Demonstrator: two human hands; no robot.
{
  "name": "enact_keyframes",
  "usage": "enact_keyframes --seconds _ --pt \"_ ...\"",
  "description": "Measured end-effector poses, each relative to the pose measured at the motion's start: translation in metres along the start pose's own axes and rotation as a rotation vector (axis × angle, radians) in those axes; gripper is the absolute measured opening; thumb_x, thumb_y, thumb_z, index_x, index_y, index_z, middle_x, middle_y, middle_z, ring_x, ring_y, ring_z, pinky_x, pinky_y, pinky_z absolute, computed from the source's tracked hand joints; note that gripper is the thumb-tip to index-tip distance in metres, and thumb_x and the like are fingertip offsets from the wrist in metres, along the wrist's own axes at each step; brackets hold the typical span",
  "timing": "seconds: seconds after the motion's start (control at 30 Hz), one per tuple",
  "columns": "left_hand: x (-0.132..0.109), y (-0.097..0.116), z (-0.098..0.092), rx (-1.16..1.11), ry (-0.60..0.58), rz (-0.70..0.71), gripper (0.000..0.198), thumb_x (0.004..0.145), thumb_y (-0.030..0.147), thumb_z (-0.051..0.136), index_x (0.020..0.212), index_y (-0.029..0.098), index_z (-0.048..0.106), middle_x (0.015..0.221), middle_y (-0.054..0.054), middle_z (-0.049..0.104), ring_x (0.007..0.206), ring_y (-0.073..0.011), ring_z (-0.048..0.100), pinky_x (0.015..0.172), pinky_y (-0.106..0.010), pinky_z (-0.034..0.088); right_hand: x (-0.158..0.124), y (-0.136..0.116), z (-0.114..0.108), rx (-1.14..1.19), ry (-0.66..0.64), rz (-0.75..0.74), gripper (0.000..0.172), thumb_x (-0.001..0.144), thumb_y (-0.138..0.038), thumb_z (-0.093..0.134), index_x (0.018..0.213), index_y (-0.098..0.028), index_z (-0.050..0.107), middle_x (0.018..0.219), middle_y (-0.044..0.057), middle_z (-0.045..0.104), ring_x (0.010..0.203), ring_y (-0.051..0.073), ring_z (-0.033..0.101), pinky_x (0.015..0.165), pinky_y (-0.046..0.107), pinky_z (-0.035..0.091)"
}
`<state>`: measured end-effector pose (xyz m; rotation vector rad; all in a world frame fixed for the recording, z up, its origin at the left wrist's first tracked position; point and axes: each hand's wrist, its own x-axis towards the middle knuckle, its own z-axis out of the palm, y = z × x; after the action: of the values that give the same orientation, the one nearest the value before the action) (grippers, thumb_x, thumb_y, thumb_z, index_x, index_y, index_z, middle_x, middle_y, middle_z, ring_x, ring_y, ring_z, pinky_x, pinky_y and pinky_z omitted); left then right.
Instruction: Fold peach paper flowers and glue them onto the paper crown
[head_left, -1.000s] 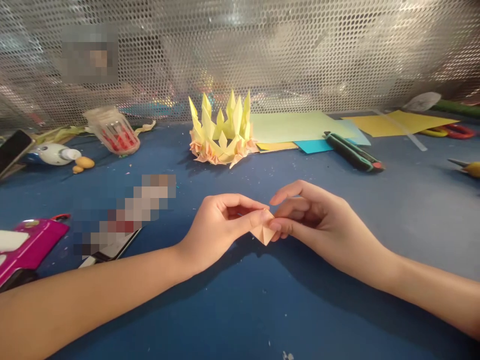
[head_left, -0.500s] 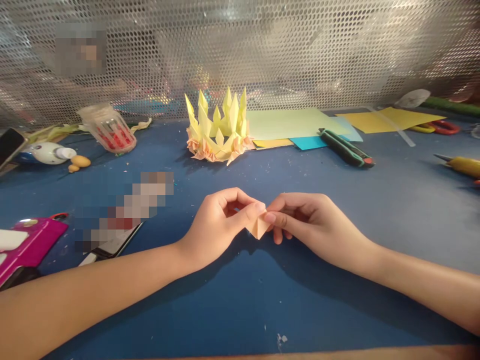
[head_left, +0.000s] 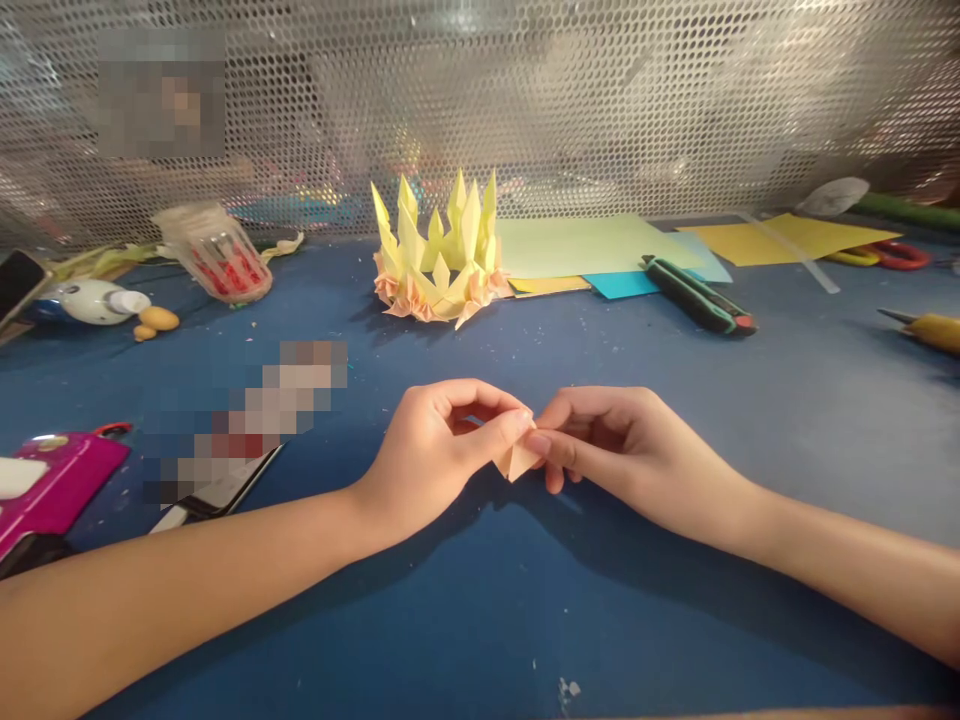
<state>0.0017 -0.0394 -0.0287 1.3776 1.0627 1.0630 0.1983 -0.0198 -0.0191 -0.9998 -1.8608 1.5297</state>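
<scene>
A small folded peach paper piece [head_left: 519, 460] sits between both hands just above the blue table [head_left: 480, 620]. My left hand [head_left: 442, 450] pinches its left side with thumb and forefinger. From the right, my right hand [head_left: 622, 450] pinches the other side, its fingers curled and pressed together. Most of the paper is hidden by the fingertips. Behind the hands stands a spiky yellow and peach origami crown [head_left: 439, 260].
Coloured paper sheets [head_left: 592, 245] and a green utility knife [head_left: 701, 295] lie at the back right, with red scissors [head_left: 892, 255] and a yellow tool [head_left: 930, 328] further right. A plastic jar [head_left: 217, 255], glue bottle [head_left: 94, 300], phone [head_left: 19, 285] and pink case [head_left: 52, 485] lie left. Perforated metal mesh [head_left: 600, 90] walls the back.
Both hands have closed tighter on the folded paper; the right hand's fingers, first spread above it, now pinch it. The paper looks more squeezed together.
</scene>
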Motion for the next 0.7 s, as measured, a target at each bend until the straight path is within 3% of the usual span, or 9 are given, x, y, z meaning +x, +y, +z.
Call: enact_keyframes --seconds 0.4,0.7 --pt "0.0053 -0.0036 0.0002 -0.203 0.047 -0.049 0.012 0.078 0.033 0.083 0.083 0.022 0.081 0.08 -0.001 0.08 0.076 -0.0171 0.073 0.077 -0.028 0.058 0.006 0.0032 -0.0058 0.018 0.039 -0.063 0.028 0.088 -0.044 0.072 0.083 -0.017 0.071 0.074 0.002 0.072 0.062 0.011 0.063 0.06 0.022 0.05" --pt "0.0041 -0.0029 -0.0005 -0.217 0.014 -0.052 0.008 0.078 0.03 0.083 0.081 0.023 0.081 0.078 0.0 0.08 0.073 -0.015 0.072 0.071 -0.025 0.057 0.0076 0.0007 -0.008 0.081 0.001 -0.03 0.021 0.082 -0.037 0.079 0.079 -0.017 0.074 0.07 0.0 0.071 0.057 0.008 0.06 0.057 0.021 0.05"
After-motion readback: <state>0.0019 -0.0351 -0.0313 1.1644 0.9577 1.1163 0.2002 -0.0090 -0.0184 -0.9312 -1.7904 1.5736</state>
